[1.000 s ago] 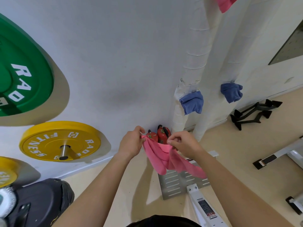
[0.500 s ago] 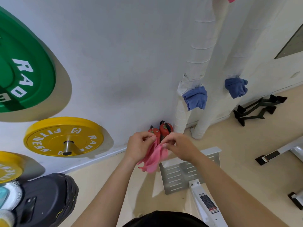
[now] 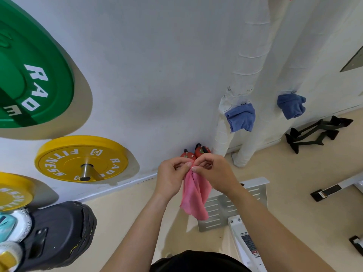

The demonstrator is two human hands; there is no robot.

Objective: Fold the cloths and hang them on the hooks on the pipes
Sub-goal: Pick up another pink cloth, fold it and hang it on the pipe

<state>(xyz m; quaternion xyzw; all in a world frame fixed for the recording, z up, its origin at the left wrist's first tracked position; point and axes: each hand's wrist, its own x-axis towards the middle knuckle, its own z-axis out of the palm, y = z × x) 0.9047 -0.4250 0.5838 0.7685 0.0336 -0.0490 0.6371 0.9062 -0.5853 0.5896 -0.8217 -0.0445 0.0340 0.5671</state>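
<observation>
Pinching together at chest level, the left hand and the right hand each grip the top edge of a pink cloth between thumb and fingertips, knuckles almost touching. The cloth hangs straight down from both hands as a narrow, doubled-over strip, soft and slightly rumpled, its lower end dangling in the air above a white slotted metal plate on the floor. It looks folded at least once, though how many layers it has cannot be told. Beyond the hands, against the white wall, stand two white wrapped pipes. A blue cloth already hangs bunched on the left pipe, and a second blue cloth hangs on the right pipe; the hooks themselves are hidden under the fabric. A scrap of pink shows at the very top edge of the view, too little to identify. So two cloths at least appear hung, while the pink one probably needs its fold finished and then carrying over to a free hook. Two small red objects sit at the wall's base behind the hands.
</observation>
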